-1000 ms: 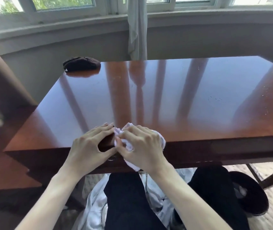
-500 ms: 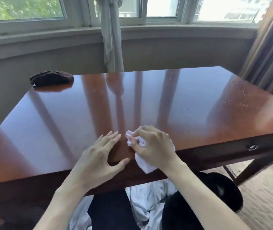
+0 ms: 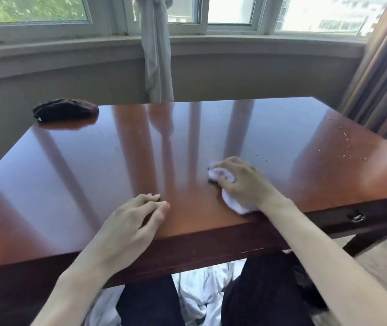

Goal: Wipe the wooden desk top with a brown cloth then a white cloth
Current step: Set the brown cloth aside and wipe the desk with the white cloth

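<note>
Brown cloth [image 3: 65, 110] parked at far-left corner of surface [image 3: 117, 161], so that pass looks done. Right hand [image 3: 242, 182] grip bunched round white cloth [image 3: 235, 204] near front edge. Left hand [image 3: 129, 222] relaxed, holding nothing. Crumbs [image 3: 338, 147] far right remain.

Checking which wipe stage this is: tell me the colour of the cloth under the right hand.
White cloth, bunched under the right hand; head view.

White cloth [image 3: 235, 203], reddish-brown desk [image 3: 93, 175]

Two cloths: one white cloth [image 3: 231, 201], one brown cloth [image 3: 65, 109]. One tabletop [image 3: 117, 161]. Two hands: left hand [image 3: 131, 220], right hand [image 3: 242, 182].
</note>
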Tool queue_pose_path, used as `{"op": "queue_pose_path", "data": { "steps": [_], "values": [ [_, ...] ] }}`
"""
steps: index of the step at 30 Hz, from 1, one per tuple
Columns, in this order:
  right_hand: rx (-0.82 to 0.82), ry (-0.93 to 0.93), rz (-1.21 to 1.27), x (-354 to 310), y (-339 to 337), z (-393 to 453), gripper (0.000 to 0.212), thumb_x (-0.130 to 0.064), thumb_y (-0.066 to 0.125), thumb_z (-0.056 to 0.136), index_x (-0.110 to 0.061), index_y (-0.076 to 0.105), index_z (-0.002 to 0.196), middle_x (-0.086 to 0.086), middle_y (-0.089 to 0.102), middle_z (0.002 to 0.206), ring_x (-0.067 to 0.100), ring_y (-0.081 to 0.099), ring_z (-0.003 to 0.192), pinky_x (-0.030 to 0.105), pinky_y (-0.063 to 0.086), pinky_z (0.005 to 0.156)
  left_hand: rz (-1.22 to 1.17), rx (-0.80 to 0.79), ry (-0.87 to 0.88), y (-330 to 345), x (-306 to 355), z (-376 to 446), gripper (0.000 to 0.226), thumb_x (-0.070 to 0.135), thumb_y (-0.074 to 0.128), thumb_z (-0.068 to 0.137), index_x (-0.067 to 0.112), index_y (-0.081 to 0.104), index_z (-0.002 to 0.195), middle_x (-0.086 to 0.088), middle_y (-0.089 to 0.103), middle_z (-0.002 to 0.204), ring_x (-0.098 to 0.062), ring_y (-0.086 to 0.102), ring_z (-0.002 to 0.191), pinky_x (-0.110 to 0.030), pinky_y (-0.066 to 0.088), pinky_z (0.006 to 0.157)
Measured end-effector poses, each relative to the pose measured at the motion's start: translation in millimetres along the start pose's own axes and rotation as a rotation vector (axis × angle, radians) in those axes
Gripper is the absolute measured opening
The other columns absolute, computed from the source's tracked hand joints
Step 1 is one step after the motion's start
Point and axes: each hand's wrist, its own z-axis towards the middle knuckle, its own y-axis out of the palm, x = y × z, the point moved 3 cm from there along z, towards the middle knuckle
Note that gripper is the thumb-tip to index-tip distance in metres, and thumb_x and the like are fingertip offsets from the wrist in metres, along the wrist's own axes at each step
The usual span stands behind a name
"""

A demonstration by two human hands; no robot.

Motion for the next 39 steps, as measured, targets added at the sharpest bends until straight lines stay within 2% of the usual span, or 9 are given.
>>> {"op": "queue_pose_path", "data": {
  "steps": [3, 10, 12, 15, 18, 22, 29, 35, 39],
  "values": [
    [0.098, 0.230, -0.145, 22, -3, 36, 0.035, -0.042, 0.044, 0.099, -0.035, 0.060, 0.130, 0.000, 0.059, 0.135, 0.027, 0.052, 0.129, 0.039, 0.043, 0.098, 0.090, -0.025, 0.009, -15, 13, 38, 0.052, 0.064, 0.032, 0.098, 0.032, 0.073, 0.099, 0.021, 0.064, 0.102, 0.001, 0.059, 0.099, -0.030, 0.046, 0.090],
    [0.038, -0.277, -0.046, -26, 15, 12, 0.042, -0.026, 0.041, 0.094, -0.026, 0.059, 0.132, -0.005, 0.048, 0.147, 0.017, 0.049, 0.133, 0.029, 0.047, 0.096, 0.133, -0.004, -0.120, 9, -11, 161, 0.044, 0.051, 0.040, 0.088, 0.028, 0.070, 0.112, 0.005, 0.061, 0.114, -0.023, 0.059, 0.111, -0.049, 0.053, 0.091],
    [0.225, -0.057, -0.146, 1, 8, 51, 0.028, -0.020, 0.050, 0.090, -0.018, 0.066, 0.113, 0.004, 0.059, 0.128, 0.030, 0.061, 0.116, 0.038, 0.055, 0.087, 0.152, -0.006, -0.141, 21, -28, 182, 0.047, 0.050, 0.040, 0.087, 0.026, 0.069, 0.116, 0.001, 0.061, 0.120, -0.023, 0.054, 0.121, -0.049, 0.050, 0.099],
    [0.139, 0.093, -0.154, 6, 22, 88, 0.042, -0.041, 0.044, 0.085, -0.019, 0.069, 0.110, 0.000, 0.064, 0.122, 0.025, 0.058, 0.120, 0.037, 0.047, 0.100, 0.214, 0.057, -0.145, 25, -48, 208, 0.044, 0.044, 0.051, 0.096, 0.021, 0.063, 0.132, -0.006, 0.055, 0.140, -0.029, 0.037, 0.142, -0.045, 0.034, 0.116],
    [0.017, -0.187, 0.059, -6, 35, 97, 0.034, -0.033, 0.047, 0.088, -0.028, 0.073, 0.109, -0.014, 0.066, 0.124, 0.006, 0.054, 0.124, 0.020, 0.038, 0.106, 0.248, 0.044, -0.192, 28, -56, 230, 0.053, 0.050, 0.045, 0.100, 0.032, 0.046, 0.150, -0.007, 0.033, 0.161, -0.025, 0.014, 0.154, -0.043, 0.013, 0.125],
    [0.070, -0.051, 0.059, 35, 28, 179, 0.032, -0.025, 0.052, 0.095, -0.016, 0.062, 0.124, 0.001, 0.058, 0.129, 0.019, 0.052, 0.122, 0.030, 0.041, 0.098, 0.262, -0.032, -0.224, 42, -67, 240, 0.058, 0.061, 0.032, 0.100, 0.044, 0.029, 0.155, 0.000, 0.014, 0.169, -0.019, 0.002, 0.156, -0.038, -0.002, 0.126],
    [0.093, 0.135, -0.088, 65, 45, 348, 0.047, -0.046, 0.035, 0.082, -0.010, 0.062, 0.095, 0.010, 0.068, 0.109, 0.035, 0.061, 0.104, 0.042, 0.048, 0.082, 0.321, 0.009, -0.236, 43, -69, 245, 0.068, 0.070, 0.016, 0.089, 0.053, 0.022, 0.154, 0.012, 0.008, 0.168, -0.009, -0.003, 0.155, -0.033, -0.004, 0.126],
    [0.176, 0.176, -0.050, 70, 58, 385, 0.029, -0.025, 0.043, 0.100, -0.008, 0.056, 0.118, 0.016, 0.060, 0.117, 0.037, 0.056, 0.111, 0.043, 0.044, 0.085, 0.325, 0.021, -0.258, 42, -69, 246, 0.069, 0.070, 0.015, 0.088, 0.053, 0.022, 0.154, 0.012, 0.007, 0.168, -0.008, -0.002, 0.155, -0.030, -0.005, 0.125],
    [0.046, 0.133, -0.048, 60, 55, 334, 0.051, -0.044, 0.037, 0.094, -0.021, 0.059, 0.133, 0.009, 0.056, 0.138, 0.034, 0.054, 0.126, 0.040, 0.043, 0.099, 0.322, 0.007, -0.255, 42, -70, 247, 0.059, 0.064, 0.028, 0.098, 0.049, 0.025, 0.155, 0.009, 0.010, 0.169, -0.012, 0.001, 0.155, -0.032, -0.002, 0.125]
  ]
}}
